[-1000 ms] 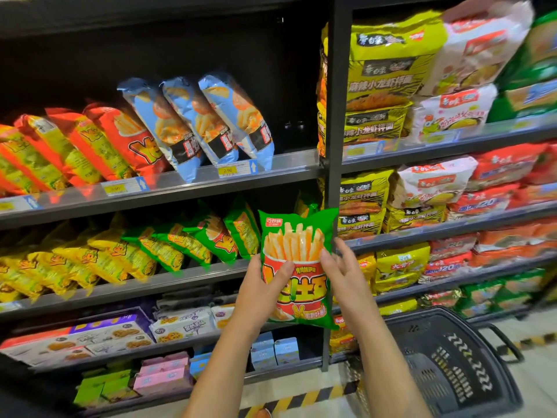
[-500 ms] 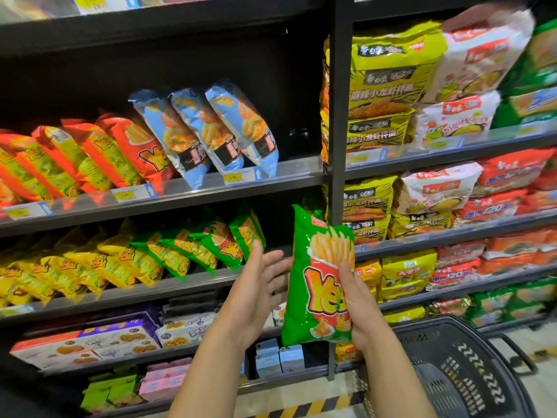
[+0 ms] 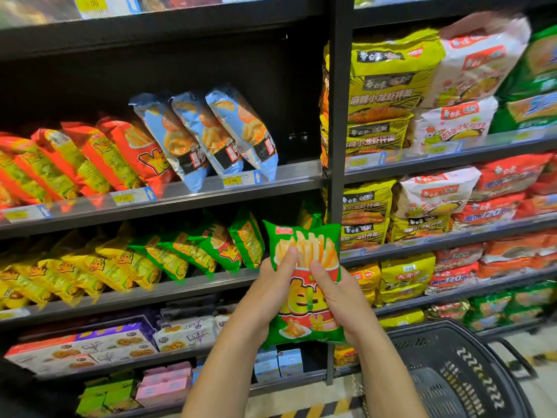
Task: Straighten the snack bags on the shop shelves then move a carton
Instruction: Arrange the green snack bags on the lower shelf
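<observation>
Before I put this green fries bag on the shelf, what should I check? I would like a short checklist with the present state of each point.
1. Grip: left hand and right hand both hold the green bag: ok.
2. Bag upright, front facing me: ok.
3. Free place beside the green row: cannot tell, the held bag hides it.
4. Green row standing straight: not ok, the bags lean.
5. Basket out of the path: ok, it sits lower right.
</observation>
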Tool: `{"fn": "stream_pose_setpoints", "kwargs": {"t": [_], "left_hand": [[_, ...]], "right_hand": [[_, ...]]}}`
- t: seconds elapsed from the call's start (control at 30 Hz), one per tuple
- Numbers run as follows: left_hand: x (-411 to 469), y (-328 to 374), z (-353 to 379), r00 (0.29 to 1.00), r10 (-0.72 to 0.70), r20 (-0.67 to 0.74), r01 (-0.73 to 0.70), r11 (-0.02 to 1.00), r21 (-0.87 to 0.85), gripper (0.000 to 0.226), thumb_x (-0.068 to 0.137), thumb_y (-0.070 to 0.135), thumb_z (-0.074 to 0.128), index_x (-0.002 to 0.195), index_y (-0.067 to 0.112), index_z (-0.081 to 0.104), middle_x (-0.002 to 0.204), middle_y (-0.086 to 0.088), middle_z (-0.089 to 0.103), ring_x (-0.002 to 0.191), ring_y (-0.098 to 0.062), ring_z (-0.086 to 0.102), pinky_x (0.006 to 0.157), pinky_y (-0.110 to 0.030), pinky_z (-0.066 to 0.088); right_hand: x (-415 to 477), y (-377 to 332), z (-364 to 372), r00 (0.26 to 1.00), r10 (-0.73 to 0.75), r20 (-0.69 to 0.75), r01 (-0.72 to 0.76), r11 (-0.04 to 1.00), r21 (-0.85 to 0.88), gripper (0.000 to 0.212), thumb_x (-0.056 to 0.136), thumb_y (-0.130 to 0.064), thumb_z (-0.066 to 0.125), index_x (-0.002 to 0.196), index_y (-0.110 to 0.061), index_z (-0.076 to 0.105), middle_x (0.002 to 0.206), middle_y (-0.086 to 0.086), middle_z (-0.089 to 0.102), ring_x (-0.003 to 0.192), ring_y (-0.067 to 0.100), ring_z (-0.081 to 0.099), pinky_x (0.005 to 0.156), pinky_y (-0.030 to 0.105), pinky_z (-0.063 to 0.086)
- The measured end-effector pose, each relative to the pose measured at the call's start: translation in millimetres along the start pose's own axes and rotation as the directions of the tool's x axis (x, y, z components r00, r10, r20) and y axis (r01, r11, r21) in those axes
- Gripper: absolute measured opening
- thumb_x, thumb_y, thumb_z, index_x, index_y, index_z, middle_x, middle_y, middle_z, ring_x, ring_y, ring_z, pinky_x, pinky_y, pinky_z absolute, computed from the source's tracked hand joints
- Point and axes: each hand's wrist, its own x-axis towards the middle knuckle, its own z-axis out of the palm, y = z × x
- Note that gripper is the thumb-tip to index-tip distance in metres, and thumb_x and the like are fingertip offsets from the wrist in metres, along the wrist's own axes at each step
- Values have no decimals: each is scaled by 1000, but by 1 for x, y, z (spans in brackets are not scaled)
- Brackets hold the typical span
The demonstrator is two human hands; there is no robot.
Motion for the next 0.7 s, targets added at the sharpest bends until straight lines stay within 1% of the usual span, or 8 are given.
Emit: {"fn": "stream_pose_setpoints", "kwargs": {"t": [0.1,0.2,0.27,0.37,0.43,0.53,0.6,0.7], "left_hand": [[6,-9,0,991,18,-133,-16,1000,18,92,71,95,55,142,37,50,125,8,71,110,-19,73,100,-49,57],[3,-10,-5,996,-2,-91,-9,994,-112,65,85,85,55,131,40,64,114,7,79,100,-17,79,94,-46,61],[1,-10,-10,998,-57,-33,49,976,-211,61,90,81,51,126,36,72,113,0,81,103,-22,78,101,-50,58],[-4,-10,-15,994,-106,5,101,937,-335,63,95,74,48,124,25,75,114,-11,80,107,-30,77,104,-54,55],[-4,-12,-17,994,-108,29,111,921,-373,64,94,73,49,125,22,74,117,-13,79,109,-33,76,105,-56,54],[-2,-15,-17,996,-85,12,84,932,-354,63,95,73,48,125,25,74,116,-11,79,108,-32,77,106,-57,53],[-2,-13,-15,999,-53,8,53,955,-292,63,94,75,47,127,28,73,115,-8,80,107,-29,77,105,-56,55],[0,-11,-11,999,26,-32,-32,979,-200,62,90,77,51,129,32,68,113,-3,81,103,-24,78,100,-52,58]], "right_hand": [[-3,-11,5,999,17,35,-15,999,-46,52,92,-73,45,124,-39,66,106,-5,81,98,14,78,96,48,60],[-4,-19,-1,992,77,97,-75,997,-20,59,85,-82,31,112,-46,69,102,-13,80,99,7,76,99,45,57],[-4,-21,-8,990,90,108,-90,996,0,64,80,-90,30,109,-47,68,104,-10,80,102,12,76,98,49,58],[-6,-29,-12,991,60,120,-65,997,41,81,84,-82,25,123,-25,67,97,6,80,81,22,77,69,42,62],[-6,-32,-13,990,58,127,-60,998,14,84,85,-79,23,123,-17,67,92,8,79,71,21,74,60,36,58],[-6,-31,-10,989,58,137,-50,997,-58,83,84,-83,23,124,-25,68,102,5,80,85,24,77,73,43,62],[-5,-30,-10,987,61,146,-41,990,-136,77,82,-86,28,121,-35,69,108,-3,79,97,18,77,84,43,60],[-8,-31,-8,984,43,171,-10,982,-190,65,77,-78,55,124,-34,63,111,-10,78,96,6,76,87,36,59]]}}
